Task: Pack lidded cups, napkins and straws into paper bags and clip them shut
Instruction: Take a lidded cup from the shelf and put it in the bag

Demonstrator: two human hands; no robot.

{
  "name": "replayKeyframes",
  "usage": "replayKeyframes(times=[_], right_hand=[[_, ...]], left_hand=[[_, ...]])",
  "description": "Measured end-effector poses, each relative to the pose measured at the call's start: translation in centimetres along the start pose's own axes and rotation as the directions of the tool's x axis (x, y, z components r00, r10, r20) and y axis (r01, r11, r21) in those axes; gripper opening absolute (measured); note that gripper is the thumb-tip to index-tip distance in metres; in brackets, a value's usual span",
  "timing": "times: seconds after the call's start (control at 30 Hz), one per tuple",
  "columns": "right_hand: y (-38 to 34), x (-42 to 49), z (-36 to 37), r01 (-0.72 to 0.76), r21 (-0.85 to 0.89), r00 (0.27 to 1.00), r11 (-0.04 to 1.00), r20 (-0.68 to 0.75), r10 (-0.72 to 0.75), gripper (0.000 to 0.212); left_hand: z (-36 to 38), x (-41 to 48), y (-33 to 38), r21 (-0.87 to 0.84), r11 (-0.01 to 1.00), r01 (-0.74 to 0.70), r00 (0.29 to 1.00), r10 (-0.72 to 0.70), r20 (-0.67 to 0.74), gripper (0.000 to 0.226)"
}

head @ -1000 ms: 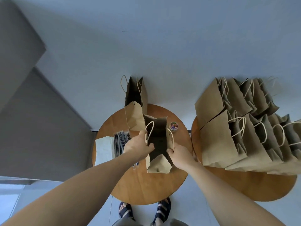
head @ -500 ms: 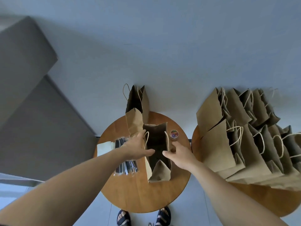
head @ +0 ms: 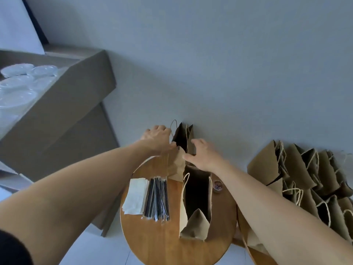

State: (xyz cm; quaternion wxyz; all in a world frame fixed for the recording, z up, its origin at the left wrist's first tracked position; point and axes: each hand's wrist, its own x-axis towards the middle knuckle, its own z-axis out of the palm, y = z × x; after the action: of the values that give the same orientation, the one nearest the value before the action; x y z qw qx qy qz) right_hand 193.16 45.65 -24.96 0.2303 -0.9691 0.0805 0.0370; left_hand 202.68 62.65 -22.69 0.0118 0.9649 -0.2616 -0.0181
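Round wooden table (head: 158, 245), paper bags (head: 267, 169), grey wall (head: 229, 73)

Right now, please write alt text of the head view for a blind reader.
Both hands reach the far paper bag on a round wooden table: the left hand pinches its rim, the right hand touches its side. Nearer stand an open bag, napkins and straws.

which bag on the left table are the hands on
The far bag by the wall: left hand and right hand are at its mouth, beyond the near bag.
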Motion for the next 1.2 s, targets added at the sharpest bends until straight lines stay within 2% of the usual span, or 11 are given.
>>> replayKeyframes(times=[0.23,0.43,0.57,0.73,0.83,0.9,1.0,1.1,1.2], right_hand=[[-11.4,5.4,-3.6,0.222,-0.093,0.975,0.971,0.016,-0.222,0.079],[-23.2,8.5,-6.0,0.374,-0.151,0.923,0.915,-0.036,-0.384,0.077],[-30.8,10.4,-5.8,0.451,-0.121,0.887,0.884,-0.05,-0.459,0.074],[-39.6,13.7,-4.0,0.494,-0.151,0.859,0.856,-0.066,-0.508,0.067],[-43.9,16.1,-2.6,0.509,-0.147,0.851,0.848,-0.063,-0.522,0.068],[-46.3,17.7,-1.6,0.504,-0.141,0.856,0.852,-0.056,-0.515,0.068],[-49.3,19.9,-0.1,0.486,-0.164,0.867,0.858,-0.032,-0.497,0.067],[-51.2,21.9,1.1,0.469,-0.165,0.879,0.868,-0.013,-0.477,0.064],[-52.0,23.4,2.1,0.449,-0.189,0.89,0.873,0.005,-0.457,0.06]], left_hand=[[-10.1,-2.8,-8.6,0.049,0.98,0.195,0.98,-0.192,-0.055,0.066],[-17.7,-5.9,-17.8,0.009,0.936,0.352,0.918,-0.343,-0.199,0.059],[-19.9,-7.7,-25.4,-0.027,0.909,0.417,0.881,-0.411,-0.235,0.059],[-21.8,-8.4,-36.1,-0.062,0.871,0.487,0.843,-0.487,-0.227,0.061],[-22.5,-7.4,-41.9,-0.084,0.855,0.511,0.831,-0.517,-0.205,0.04],[-22.4,-6.1,-45.3,-0.104,0.85,0.516,0.832,-0.526,-0.175,0.035],[-21.8,-3.8,-49.6,-0.126,0.853,0.506,0.845,-0.52,-0.126,0.049],[-20.7,-0.9,-52.7,-0.121,0.872,0.475,0.871,-0.485,-0.076,0.053],[-18.9,2.2,-54.5,-0.121,0.889,0.442,0.893,-0.449,-0.039,0.069]])
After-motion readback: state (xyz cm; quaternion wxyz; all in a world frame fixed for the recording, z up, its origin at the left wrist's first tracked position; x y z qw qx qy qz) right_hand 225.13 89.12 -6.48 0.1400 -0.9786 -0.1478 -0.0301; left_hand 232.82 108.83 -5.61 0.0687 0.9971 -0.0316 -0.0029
